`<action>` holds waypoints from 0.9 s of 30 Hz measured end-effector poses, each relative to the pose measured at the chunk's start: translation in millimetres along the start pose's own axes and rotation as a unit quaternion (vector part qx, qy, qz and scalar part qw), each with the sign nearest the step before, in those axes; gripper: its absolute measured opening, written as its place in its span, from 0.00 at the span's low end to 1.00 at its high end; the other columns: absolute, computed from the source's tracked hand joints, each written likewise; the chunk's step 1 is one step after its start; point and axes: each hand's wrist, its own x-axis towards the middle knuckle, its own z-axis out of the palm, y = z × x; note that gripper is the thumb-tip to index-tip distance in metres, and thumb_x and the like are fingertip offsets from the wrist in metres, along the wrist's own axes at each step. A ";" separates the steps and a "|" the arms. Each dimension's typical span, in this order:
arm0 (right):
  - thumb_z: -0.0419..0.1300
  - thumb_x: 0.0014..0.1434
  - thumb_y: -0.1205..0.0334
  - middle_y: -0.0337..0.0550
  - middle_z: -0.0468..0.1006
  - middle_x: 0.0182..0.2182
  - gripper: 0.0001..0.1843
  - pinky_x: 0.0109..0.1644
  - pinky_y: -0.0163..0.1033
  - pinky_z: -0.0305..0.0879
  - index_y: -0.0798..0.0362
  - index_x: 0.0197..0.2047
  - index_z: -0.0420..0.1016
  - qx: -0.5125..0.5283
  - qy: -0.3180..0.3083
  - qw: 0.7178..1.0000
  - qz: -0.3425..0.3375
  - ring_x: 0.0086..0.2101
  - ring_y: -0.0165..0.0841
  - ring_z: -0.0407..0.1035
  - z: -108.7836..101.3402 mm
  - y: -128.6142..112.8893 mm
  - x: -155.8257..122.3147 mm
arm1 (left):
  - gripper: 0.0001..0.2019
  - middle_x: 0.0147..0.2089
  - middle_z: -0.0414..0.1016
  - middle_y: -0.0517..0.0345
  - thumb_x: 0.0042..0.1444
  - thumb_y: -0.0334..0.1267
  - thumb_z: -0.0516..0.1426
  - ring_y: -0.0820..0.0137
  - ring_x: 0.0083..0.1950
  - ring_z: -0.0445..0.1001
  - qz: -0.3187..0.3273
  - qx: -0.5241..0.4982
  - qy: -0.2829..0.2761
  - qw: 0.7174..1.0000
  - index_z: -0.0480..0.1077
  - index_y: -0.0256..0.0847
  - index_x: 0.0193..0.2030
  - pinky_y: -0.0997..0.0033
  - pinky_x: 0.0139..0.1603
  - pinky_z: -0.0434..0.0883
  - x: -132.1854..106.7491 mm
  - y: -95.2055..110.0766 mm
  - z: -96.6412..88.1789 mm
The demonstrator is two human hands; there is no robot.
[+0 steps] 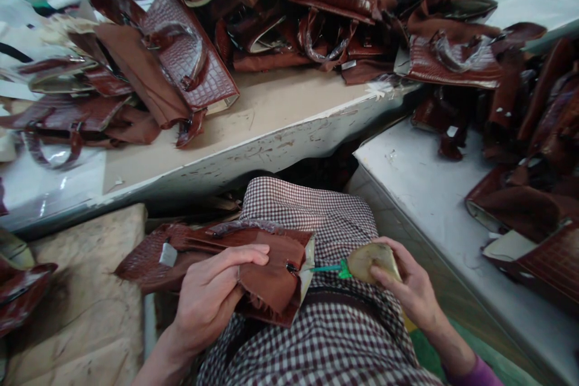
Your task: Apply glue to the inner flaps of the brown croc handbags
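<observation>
On my lap lies a brown crocodile-patterned handbag piece [275,307] with a fabric lining flap [271,280] and a small white tag [168,254]. My left hand [212,286] grips it, fingers lying over the flap and the thumb tucked beneath. My right hand [409,277] is closed around a yellowish squeeze bottle [371,260] with a green cap [345,269] and a thin teal nozzle [324,268]. The nozzle points left and its tip is at the piece's pale edge, by a small dark fitting [292,268]. Whether the tip touches cannot be seen.
Unfinished-looking brown handbags [194,48] are heaped on the long table [271,108] ahead. More brown bags [534,199] lie on the white table [420,193] at right. A worn board [90,283] stands at left. A checkered apron [312,205] covers my lap.
</observation>
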 end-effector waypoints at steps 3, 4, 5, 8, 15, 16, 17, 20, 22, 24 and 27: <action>0.70 0.53 0.53 0.44 0.80 0.40 0.24 0.37 0.40 0.74 0.49 0.51 0.72 0.042 -0.009 0.998 0.046 0.39 0.43 0.74 -2.4 -8.0 2.2 | 0.13 0.46 0.82 0.49 0.59 0.18 0.52 0.69 0.50 0.81 0.002 0.000 0.000 1.000 0.74 0.34 0.43 0.77 0.54 0.76 1.5 1.0 0.4; 0.69 0.54 0.52 0.44 0.79 0.39 0.24 0.33 0.39 0.73 0.49 0.51 0.72 0.055 -0.005 0.997 0.059 0.36 0.42 0.74 -1.3 -10.3 3.1 | 0.13 0.46 0.82 0.49 0.59 0.18 0.52 0.69 0.50 0.81 0.002 0.001 0.003 1.000 0.74 0.34 0.42 0.78 0.54 0.76 2.0 1.4 0.6; 0.69 0.54 0.51 0.44 0.79 0.38 0.24 0.29 0.37 0.72 0.50 0.52 0.71 0.065 0.001 0.995 0.069 0.35 0.41 0.74 0.6 -12.3 4.0 | 0.13 0.46 0.82 0.49 0.59 0.18 0.52 0.70 0.50 0.81 0.002 0.002 0.004 1.000 0.74 0.34 0.42 0.78 0.54 0.75 2.4 1.6 0.7; 0.69 0.53 0.49 0.46 0.79 0.40 0.26 0.26 0.36 0.71 0.51 0.52 0.70 0.070 0.015 0.994 0.089 0.34 0.41 0.73 7.8 -16.2 5.1 | 0.13 0.46 0.82 0.49 0.60 0.18 0.51 0.71 0.50 0.81 0.002 0.003 0.001 1.000 0.74 0.33 0.42 0.79 0.55 0.74 2.3 1.5 1.4; 0.70 0.54 0.50 0.44 0.79 0.40 0.26 0.38 0.39 0.73 0.51 0.52 0.71 0.084 -0.015 0.991 0.107 0.39 0.41 0.74 3.0 -14.7 -2.3 | 0.12 0.46 0.81 0.49 0.60 0.18 0.51 0.72 0.51 0.80 0.001 0.006 -0.008 1.000 0.73 0.33 0.42 0.80 0.56 0.73 -0.9 0.5 1.6; 0.70 0.54 0.50 0.43 0.79 0.39 0.26 0.37 0.38 0.73 0.50 0.52 0.71 0.095 -0.018 0.989 0.112 0.38 0.41 0.74 1.7 -14.1 -3.1 | 0.12 0.47 0.81 0.48 0.60 0.18 0.51 0.72 0.52 0.80 0.001 0.005 -0.009 1.000 0.73 0.33 0.42 0.80 0.56 0.73 -0.8 0.6 1.3; 0.70 0.54 0.50 0.43 0.79 0.39 0.26 0.34 0.37 0.73 0.50 0.52 0.71 0.106 -0.019 0.987 0.117 0.36 0.40 0.73 1.1 -13.5 -3.6 | 0.12 0.47 0.81 0.48 0.60 0.18 0.51 0.72 0.52 0.80 0.001 0.005 -0.010 1.000 0.73 0.33 0.43 0.80 0.56 0.73 -0.7 0.7 1.1; 0.70 0.54 0.49 0.42 0.79 0.38 0.27 0.25 0.35 0.68 0.50 0.53 0.70 0.119 -0.002 0.985 0.122 0.32 0.38 0.71 3.9 -13.2 -3.4 | 0.12 0.47 0.81 0.48 0.60 0.18 0.51 0.72 0.52 0.79 0.001 0.002 -0.012 1.000 0.73 0.33 0.43 0.79 0.57 0.73 -0.4 0.4 0.8; 0.71 0.54 0.49 0.44 0.79 0.38 0.27 0.23 0.34 0.67 0.50 0.52 0.71 0.113 0.012 0.987 0.115 0.32 0.39 0.71 7.3 -13.8 -3.2 | 0.12 0.47 0.81 0.48 0.61 0.18 0.52 0.72 0.53 0.79 0.000 0.003 -0.011 1.000 0.73 0.33 0.43 0.79 0.57 0.73 -0.4 0.0 1.1; 0.71 0.53 0.49 0.44 0.79 0.39 0.27 0.23 0.34 0.67 0.50 0.51 0.72 0.104 0.020 0.988 0.111 0.33 0.39 0.71 9.2 -13.8 -4.3 | 0.12 0.47 0.81 0.48 0.61 0.18 0.52 0.72 0.53 0.79 0.001 0.005 -0.011 1.000 0.73 0.33 0.43 0.79 0.58 0.72 -0.5 -0.3 1.7; 0.72 0.53 0.51 0.43 0.79 0.39 0.26 0.26 0.34 0.69 0.50 0.52 0.72 0.118 0.011 0.986 0.118 0.35 0.39 0.72 8.5 -11.7 -8.6 | 0.12 0.47 0.81 0.49 0.61 0.18 0.51 0.72 0.53 0.79 -0.002 0.007 -0.012 1.000 0.73 0.33 0.43 0.79 0.58 0.72 -0.3 0.3 2.2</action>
